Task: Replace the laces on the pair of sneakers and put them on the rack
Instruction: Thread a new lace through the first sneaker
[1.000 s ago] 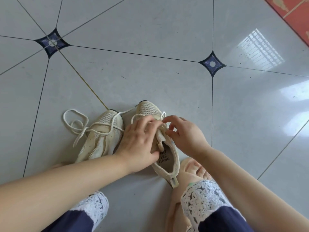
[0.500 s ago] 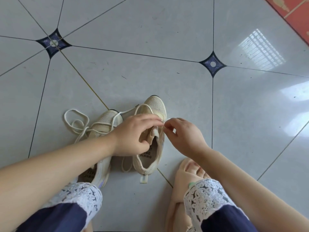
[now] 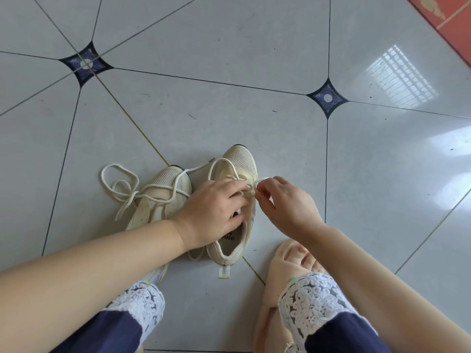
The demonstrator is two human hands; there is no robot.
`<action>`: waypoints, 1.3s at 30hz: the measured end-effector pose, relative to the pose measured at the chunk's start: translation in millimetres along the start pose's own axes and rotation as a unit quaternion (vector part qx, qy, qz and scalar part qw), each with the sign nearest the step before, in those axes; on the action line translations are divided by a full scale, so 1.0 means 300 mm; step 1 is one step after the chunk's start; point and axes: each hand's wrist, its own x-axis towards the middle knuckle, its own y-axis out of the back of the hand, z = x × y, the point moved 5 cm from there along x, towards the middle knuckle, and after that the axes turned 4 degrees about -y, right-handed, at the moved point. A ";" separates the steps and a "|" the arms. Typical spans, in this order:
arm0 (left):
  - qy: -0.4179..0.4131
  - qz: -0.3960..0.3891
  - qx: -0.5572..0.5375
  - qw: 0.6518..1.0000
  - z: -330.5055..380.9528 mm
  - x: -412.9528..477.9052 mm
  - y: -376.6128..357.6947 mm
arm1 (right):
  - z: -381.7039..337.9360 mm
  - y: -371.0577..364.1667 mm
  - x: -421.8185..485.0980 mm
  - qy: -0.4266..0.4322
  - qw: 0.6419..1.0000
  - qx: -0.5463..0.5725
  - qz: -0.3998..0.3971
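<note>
on a grey tiled floor [image 3: 229, 110], a person crouches over a pair of cream mesh sneakers standing side by side, toes pointing away from the camera. the left hand [image 3: 216, 212] lies over the throat of the right-hand sneaker [image 3: 242, 161], its fingers curled down across the tongue and its thumb at the near side of the collar, gripping the shoe. the right hand [image 3: 285, 207] sits just beside it at the shoe's outer edge, thumb and forefinger pressed together on a small loop of the lace [image 3: 255, 184], the other fingers folded loosely behind. a wider arc of that lace rises over the toe box. the left-hand sneaker [image 3: 168, 184] stands touching or nearly touching its partner, its heel hidden under the left forearm. a loose lace [image 3: 136, 192] is draped across its upper and spills in loops onto the tile to its left; whether it is one cord with the pinched lace cannot be told. at bottom right a foot in a pale slipper [image 3: 283, 256] rests near the right-hand sneaker's heel. navy trousers [image 3: 313, 296] with white lace-trimmed cuffs fill the bottom edge. no rack is in view.
</note>
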 end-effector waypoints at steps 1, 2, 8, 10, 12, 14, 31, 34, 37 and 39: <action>-0.008 0.002 0.011 1.000 0.004 0.001 0.001 | 0.000 0.001 -0.003 0.000 1.000 0.001 0.002; -0.016 0.001 0.017 1.000 0.007 0.003 0.002 | 0.001 0.002 -0.005 0.000 1.000 0.001 0.003; -0.035 -0.015 0.027 0.999 0.000 0.011 -0.004 | 0.101 0.092 0.011 -0.059 0.996 -0.021 0.063; -0.038 -0.015 0.032 0.999 0.000 0.010 -0.002 | 0.156 0.145 0.013 -0.090 0.990 -0.024 0.110; -0.039 -0.015 0.034 0.999 0.002 0.011 -0.005 | 0.213 0.187 0.010 -0.122 0.981 -0.029 0.148; -0.037 -0.012 0.034 0.999 0.000 0.008 -0.010 | 0.278 0.219 0.005 -0.180 0.967 -0.016 0.178; 0.245 0.082 -0.167 0.951 -0.103 -0.109 0.000 | 0.060 0.065 0.011 -0.098 0.992 0.048 -0.061; 0.278 0.081 -0.189 0.938 -0.105 -0.119 -0.005 | 0.049 0.091 0.018 -0.158 0.981 0.095 -0.055; 0.262 0.042 -0.133 0.955 -0.084 -0.121 -0.004 | -0.001 0.122 0.018 -0.139 0.986 0.071 -0.060; 0.229 0.032 -0.069 0.970 -0.070 -0.113 0.003 | -0.035 0.142 0.015 -0.097 0.994 0.022 -0.043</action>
